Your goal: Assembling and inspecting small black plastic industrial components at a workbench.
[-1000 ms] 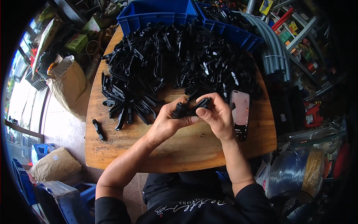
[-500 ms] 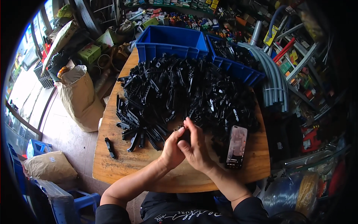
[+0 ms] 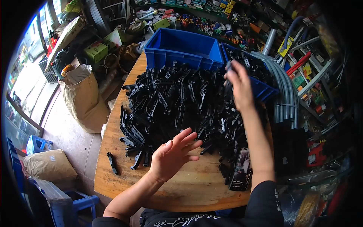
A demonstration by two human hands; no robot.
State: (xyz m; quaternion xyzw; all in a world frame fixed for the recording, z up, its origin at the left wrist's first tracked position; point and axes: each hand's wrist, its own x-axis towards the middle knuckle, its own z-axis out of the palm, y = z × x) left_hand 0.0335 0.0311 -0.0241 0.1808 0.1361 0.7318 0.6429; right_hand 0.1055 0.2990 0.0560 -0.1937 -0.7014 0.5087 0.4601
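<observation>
A wide heap of long, narrow black plastic parts [image 3: 181, 90] covers the far part of the wooden table. My left hand [image 3: 172, 155] hovers over the table at the near edge of this heap. Its fingers are spread and nothing is in it. Out to the right, my right hand [image 3: 241, 85] is raised over the heap, close to the smaller blue bin [image 3: 262, 89] that contains more black parts. A dark piece [image 3: 228, 72], seemingly one of the black plastic parts, shows at its bent fingers, smeared by motion.
Behind the heap stands a larger blue bin [image 3: 181, 56]. A phone [image 3: 241, 170] with a lit screen lies near my right forearm. One black part [image 3: 112, 163] lies apart at the table's left. Left of the table are a paper sack [image 3: 83, 102] and a blue stool [image 3: 81, 204].
My hands were together over the table's middle and have parted. The right one has moved far and right toward the smaller bin; the left has opened its fingers. The view has shifted slightly.
</observation>
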